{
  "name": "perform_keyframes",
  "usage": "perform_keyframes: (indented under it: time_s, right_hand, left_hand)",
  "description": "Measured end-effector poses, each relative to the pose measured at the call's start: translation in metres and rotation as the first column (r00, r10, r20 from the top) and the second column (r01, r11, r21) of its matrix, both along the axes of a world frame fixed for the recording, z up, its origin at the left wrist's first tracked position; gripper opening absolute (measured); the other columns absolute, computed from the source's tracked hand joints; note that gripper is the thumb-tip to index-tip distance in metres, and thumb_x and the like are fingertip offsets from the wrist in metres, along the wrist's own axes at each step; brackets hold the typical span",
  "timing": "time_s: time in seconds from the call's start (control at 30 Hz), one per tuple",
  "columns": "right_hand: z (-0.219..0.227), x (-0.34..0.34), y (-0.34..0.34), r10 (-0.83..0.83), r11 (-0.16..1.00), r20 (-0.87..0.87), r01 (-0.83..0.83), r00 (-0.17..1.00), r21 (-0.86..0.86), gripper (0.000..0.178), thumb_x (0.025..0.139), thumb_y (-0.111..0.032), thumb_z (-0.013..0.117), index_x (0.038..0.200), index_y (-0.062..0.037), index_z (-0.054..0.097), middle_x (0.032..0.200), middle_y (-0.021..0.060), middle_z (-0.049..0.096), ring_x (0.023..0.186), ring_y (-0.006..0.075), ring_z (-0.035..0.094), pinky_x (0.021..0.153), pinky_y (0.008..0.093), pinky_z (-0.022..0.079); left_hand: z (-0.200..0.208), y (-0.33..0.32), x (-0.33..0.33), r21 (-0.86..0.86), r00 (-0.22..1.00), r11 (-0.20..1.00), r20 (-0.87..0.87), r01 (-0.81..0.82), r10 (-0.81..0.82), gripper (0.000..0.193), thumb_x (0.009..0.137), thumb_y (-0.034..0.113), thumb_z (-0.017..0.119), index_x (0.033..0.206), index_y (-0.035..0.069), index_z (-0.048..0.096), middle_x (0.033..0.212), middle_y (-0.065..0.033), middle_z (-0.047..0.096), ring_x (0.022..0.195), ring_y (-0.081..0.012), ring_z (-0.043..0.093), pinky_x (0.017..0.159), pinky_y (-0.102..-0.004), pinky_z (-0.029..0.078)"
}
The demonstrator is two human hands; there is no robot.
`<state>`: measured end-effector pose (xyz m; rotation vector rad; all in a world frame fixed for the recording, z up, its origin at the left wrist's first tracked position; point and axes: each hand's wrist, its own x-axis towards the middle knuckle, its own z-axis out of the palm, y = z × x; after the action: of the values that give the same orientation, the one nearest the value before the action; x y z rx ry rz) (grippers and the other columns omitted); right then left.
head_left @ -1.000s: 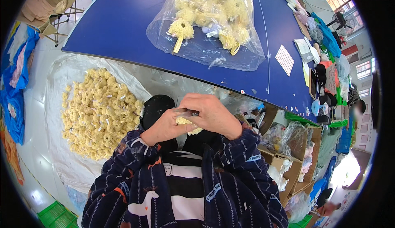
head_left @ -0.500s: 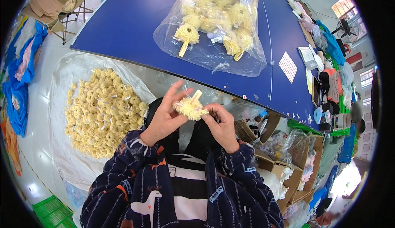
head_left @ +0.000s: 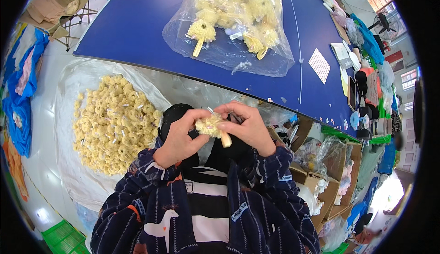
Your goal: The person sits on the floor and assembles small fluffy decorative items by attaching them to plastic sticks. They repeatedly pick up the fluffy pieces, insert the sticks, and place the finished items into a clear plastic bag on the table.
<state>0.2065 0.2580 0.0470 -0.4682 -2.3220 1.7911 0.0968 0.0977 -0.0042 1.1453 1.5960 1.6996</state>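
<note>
Left hand (head_left: 181, 139) and right hand (head_left: 247, 130) are coming together over the lap, both clamping one yellow fluffy piece (head_left: 208, 126) between thumbs and fingers. Piece is sitting between the hands, above the dark-clothed knees (head_left: 174, 115); its pale strap (head_left: 226, 139) is sticking out toward the body, below the right thumb.

Containers: clear plastic bag (head_left: 221, 59) is lying on the blue counter (head_left: 133, 34), holding many similar yellow pieces; two straps are showing at its near end. White sheet (head_left: 68, 162) is spreading on the floor at left, carrying a big heap of yellow pieces (head_left: 114, 125), some showing small white tags. Cardboard boxes (head_left: 331, 199) are standing at right, holding plastic wrap plus white and pink fluffy items. Green crate (head_left: 64, 238) is sitting lower left, contents hard to tell.

Edges: counter's near edge is slanting down to the right, passing just beyond the hands. A gap is running between that edge and the hands; the lap is lying beneath them. Heap is hemming in the left knee, boxes are crowding the right side.

Around: dotted white sheet (head_left: 319, 66) and phone (head_left: 352, 93) are lying toward the counter's right. Folding chair (head_left: 57, 6) is standing far left, blue plastic (head_left: 18, 130) is lying nearer.
</note>
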Motion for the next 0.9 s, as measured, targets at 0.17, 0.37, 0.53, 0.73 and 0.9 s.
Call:
perform_keyframes:
  time_s: [0.17, 0.37, 0.53, 0.73, 0.9]
  right_hand:
    - [-0.011, 0.000, -0.015, -0.129, 0.964, -0.116, 0.152, 0.985, 0.216, 0.019, 0.081, -0.016, 0.065, 0.082, 0.0012, 0.057, 0.067, 0.0080, 0.054, 0.060, 0.0089, 0.048, 0.054, 0.0248, 0.041]
    - [-0.044, 0.007, -0.023, -0.334, 0.806, 0.051, 0.313, 0.941, -0.503, 0.021, 0.087, -0.019, 0.060, 0.080, 0.0007, 0.056, 0.063, -0.0031, 0.051, 0.055, 0.0025, 0.042, 0.048, 0.0193, 0.034]
    - [-0.047, 0.005, -0.026, -0.323, 0.762, 0.098, 0.320, 0.941, -0.563, 0.018, 0.087, -0.016, 0.058, 0.079, -0.0003, 0.057, 0.065, -0.0038, 0.052, 0.056, 0.0012, 0.043, 0.048, 0.0185, 0.033]
    - [-0.042, -0.003, -0.012, -0.354, 0.922, 0.098, 0.365, 0.930, -0.132, 0.016, 0.082, -0.012, 0.058, 0.074, 0.0012, 0.058, 0.065, 0.0007, 0.055, 0.056, 0.0035, 0.046, 0.050, 0.0201, 0.037]
    - [-0.028, 0.009, -0.004, -0.294, 0.754, 0.097, 0.293, 0.951, -0.588, 0.020, 0.087, -0.014, 0.056, 0.101, 0.0011, 0.055, 0.082, -0.0019, 0.056, 0.060, 0.0010, 0.044, 0.053, 0.0161, 0.034]
  left_hand:
    - [0.007, 0.003, -0.003, 0.090, 0.852, 0.994, -0.515, -0.053, 0.092, 0.037, 0.064, -0.004, 0.065, 0.100, 0.003, 0.057, 0.104, -0.0121, 0.057, 0.088, -0.0272, 0.058, 0.075, -0.0334, 0.049]
    - [-0.019, 0.006, 0.000, 0.248, 0.735, 0.969, -0.652, -0.025, 0.185, 0.039, 0.062, -0.006, 0.064, 0.100, 0.003, 0.058, 0.104, -0.0133, 0.056, 0.091, -0.0320, 0.056, 0.077, -0.0374, 0.048]
    - [-0.011, 0.010, 0.001, 0.096, 0.760, 0.995, -0.648, 0.025, 0.043, 0.042, 0.065, -0.006, 0.062, 0.105, 0.003, 0.056, 0.106, -0.0140, 0.056, 0.092, -0.0295, 0.057, 0.078, -0.0354, 0.048]
    - [-0.004, 0.011, 0.003, 0.049, 0.925, 0.999, -0.379, -0.013, 0.030, 0.043, 0.069, -0.005, 0.059, 0.111, 0.002, 0.055, 0.109, -0.0152, 0.055, 0.094, -0.0285, 0.057, 0.082, -0.0320, 0.046]
    - [-0.017, 0.007, 0.002, 0.084, 0.773, 0.996, 0.633, -0.014, -0.043, 0.047, 0.083, -0.001, 0.056, 0.127, -0.003, 0.039, 0.114, -0.0077, 0.053, 0.102, -0.0136, 0.054, 0.088, -0.0274, 0.044]
